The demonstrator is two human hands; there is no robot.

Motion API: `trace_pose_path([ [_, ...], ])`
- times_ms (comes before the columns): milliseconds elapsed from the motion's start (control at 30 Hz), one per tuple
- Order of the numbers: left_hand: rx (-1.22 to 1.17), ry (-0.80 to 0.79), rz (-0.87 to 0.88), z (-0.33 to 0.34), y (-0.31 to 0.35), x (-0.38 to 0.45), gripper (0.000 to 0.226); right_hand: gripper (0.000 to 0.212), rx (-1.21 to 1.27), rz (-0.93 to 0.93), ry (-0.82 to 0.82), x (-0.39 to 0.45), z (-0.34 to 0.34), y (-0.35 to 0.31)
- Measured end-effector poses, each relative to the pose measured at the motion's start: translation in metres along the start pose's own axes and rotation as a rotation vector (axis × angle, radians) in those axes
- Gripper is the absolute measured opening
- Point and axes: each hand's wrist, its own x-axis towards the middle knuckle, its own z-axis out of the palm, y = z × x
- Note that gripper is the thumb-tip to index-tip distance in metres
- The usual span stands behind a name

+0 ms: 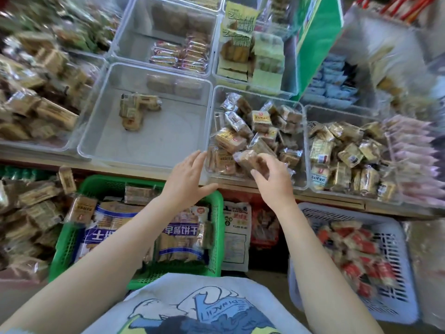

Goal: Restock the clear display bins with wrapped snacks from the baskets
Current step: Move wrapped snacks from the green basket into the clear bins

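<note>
Two baskets sit nearest, below the surface edge: a green basket (218,233) at left holding large blue-and-white snack bags, and a pale lavender basket (399,239) at right holding red-and-white wrapped pieces. Both forearms reach forward over them. Left hand (186,178): fingers spread, palm down, empty, fingertips at the near-left corner of the centre clear bin (304,150). Right hand (273,177): fingers curled, pinching one brown wrapped snack (248,159) over the bin's near rim, its long axis running roughly left to right, tilted slightly. That bin holds a loose pile of similar packets; exact count cannot be told. The nearly empty bin (154,141) to the left holds about three packets.
</note>
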Motion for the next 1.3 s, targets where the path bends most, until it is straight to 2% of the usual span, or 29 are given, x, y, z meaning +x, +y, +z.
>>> trace_pose_path([
  [67,0.041,-0.038,-0.004,0.004,-0.002,-0.004,0.088,0.036,-0.289,-0.065,-0.051,0.005,0.003,0.011],
  [133,0.044,-0.040,-0.004,0.006,-0.003,-0.007,0.081,0.038,-0.434,-0.070,-0.048,0.004,0.005,0.013],
  [233,-0.046,0.129,0.042,0.006,-0.006,-0.017,0.054,0.050,-0.520,-0.064,-0.004,-0.002,0.008,0.002],
  [300,-0.070,0.314,0.038,0.007,-0.015,-0.029,0.032,0.046,-0.422,-0.149,0.167,-0.013,0.014,-0.010],
  [333,-0.078,0.343,-0.001,0.008,-0.022,-0.037,0.025,0.038,-0.322,-0.203,0.248,-0.021,0.019,-0.017],
  [367,-0.097,0.307,-0.062,0.010,-0.028,-0.045,0.021,0.029,-0.214,-0.253,0.279,-0.029,0.028,-0.023],
  [400,-0.117,0.219,-0.134,0.015,-0.034,-0.052,0.020,0.021,-0.107,-0.285,0.238,-0.037,0.038,-0.028],
  [467,-0.131,-0.016,-0.254,0.033,-0.046,-0.062,0.020,0.013,0.054,-0.217,0.046,-0.051,0.062,-0.033],
  [567,-0.172,-0.274,-0.387,0.074,-0.050,-0.067,0.026,0.015,0.124,0.025,-0.240,-0.066,0.103,-0.017],
  [633,-0.198,-0.360,-0.465,0.102,-0.046,-0.064,0.038,0.016,0.126,0.150,-0.334,-0.077,0.123,-0.003],
  [733,-0.171,-0.457,-0.511,0.138,-0.031,-0.060,0.057,0.015,0.098,0.262,-0.383,-0.092,0.133,0.015],
  [867,-0.091,-0.375,-0.562,0.164,-0.018,-0.057,0.063,0.017,0.081,0.300,-0.390,-0.106,0.129,0.030],
  [967,-0.143,-0.348,-0.542,0.167,-0.021,-0.058,0.066,0.017,0.096,0.290,-0.398,-0.108,0.121,0.035],
  [1067,-0.245,-0.286,-0.466,0.141,-0.022,-0.059,0.060,0.016,0.141,0.287,-0.359,-0.105,0.107,0.035],
  [1200,-0.527,-0.178,-0.258,0.071,-0.008,-0.055,0.056,0.019,0.447,0.392,-0.287,-0.089,0.080,0.017],
  [1300,-0.631,-0.096,-0.128,0.025,0.015,-0.042,0.060,0.035,0.738,0.384,-0.324,-0.072,0.057,0.002],
])
